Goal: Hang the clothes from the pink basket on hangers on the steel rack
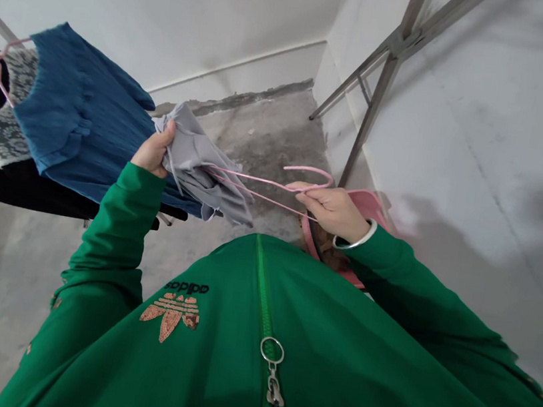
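Grey garment (pixel 195 150) is held above the floor (pixel 283 121), beside the blue dress (pixel 78 119), 1 end gripped by the left hand (pixel 154 150), while the right hand (pixel 334 210) grips the pink hanger (pixel 264 180) reaching into it.

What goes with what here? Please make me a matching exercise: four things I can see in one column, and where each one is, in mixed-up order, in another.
Things
1. Silver bangle
2. Blue ruffled garment
3. Pink clothes hanger
4. Grey garment

Places
A. Gripped near its hook by the right hand
B. On the person's left, beside black clothing
C. Around the right wrist
D. Bunched in the left hand

Right pairs: 1-C, 2-B, 3-A, 4-D
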{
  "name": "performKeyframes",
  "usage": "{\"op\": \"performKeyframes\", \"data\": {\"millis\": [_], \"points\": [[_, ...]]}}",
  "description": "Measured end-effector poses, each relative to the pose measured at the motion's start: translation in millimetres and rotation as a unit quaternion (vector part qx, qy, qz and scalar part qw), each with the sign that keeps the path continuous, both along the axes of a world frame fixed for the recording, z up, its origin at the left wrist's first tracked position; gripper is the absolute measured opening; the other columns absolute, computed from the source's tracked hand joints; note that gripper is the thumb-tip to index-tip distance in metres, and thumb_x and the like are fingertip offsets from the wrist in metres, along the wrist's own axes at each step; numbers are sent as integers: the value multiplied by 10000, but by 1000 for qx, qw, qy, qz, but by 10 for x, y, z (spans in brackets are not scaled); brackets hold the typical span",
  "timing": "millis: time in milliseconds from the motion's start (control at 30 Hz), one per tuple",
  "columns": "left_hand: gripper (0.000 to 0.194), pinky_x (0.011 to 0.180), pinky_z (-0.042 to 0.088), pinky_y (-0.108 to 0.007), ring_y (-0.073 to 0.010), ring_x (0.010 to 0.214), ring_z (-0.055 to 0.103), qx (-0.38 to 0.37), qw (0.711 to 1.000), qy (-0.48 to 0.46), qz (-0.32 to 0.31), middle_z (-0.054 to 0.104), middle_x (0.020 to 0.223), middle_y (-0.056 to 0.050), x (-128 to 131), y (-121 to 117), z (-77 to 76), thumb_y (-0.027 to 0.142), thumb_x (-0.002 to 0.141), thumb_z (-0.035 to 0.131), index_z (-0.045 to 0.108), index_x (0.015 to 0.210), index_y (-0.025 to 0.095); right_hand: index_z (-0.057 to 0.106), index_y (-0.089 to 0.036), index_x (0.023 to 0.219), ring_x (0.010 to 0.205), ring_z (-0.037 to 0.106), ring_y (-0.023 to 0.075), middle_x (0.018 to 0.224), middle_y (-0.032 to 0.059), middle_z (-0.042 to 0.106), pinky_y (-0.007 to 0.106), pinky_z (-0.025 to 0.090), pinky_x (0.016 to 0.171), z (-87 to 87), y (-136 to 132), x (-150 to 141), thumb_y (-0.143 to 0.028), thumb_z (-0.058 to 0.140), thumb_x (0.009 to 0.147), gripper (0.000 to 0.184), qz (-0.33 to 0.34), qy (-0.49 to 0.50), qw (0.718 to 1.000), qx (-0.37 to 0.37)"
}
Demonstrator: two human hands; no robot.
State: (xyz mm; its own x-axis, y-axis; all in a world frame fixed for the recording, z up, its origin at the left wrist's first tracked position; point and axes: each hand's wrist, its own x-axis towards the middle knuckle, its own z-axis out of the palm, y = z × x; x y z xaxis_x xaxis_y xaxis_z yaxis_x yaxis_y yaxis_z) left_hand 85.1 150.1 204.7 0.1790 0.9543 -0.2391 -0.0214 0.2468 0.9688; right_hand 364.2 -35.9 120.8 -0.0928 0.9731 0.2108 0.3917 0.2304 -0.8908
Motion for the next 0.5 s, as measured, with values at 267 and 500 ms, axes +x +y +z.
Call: {"op": "performKeyframes", "data": {"millis": [267,500], "points": [[226,1002,511,-385,-254,1127,631,-45,995,-2,-91,726,932,-93,444,-454,-87,281,923,509,635,995,107,695,-189,1067,941,686,165,1020,29,726,285,528,848,-217,313,-412,-391,436,921,360,3,11,999,30],[277,1105,420,-419,-191,1200,567,17,1000,-1,-10,724,1003,-66,90,-98,148,294,971,436,584,1087,91,719,-210,1012,949,674,191,943,22,725,301,528,860,-9,168,138,-377,470,895,321,-35,-31,999,-2]]}}
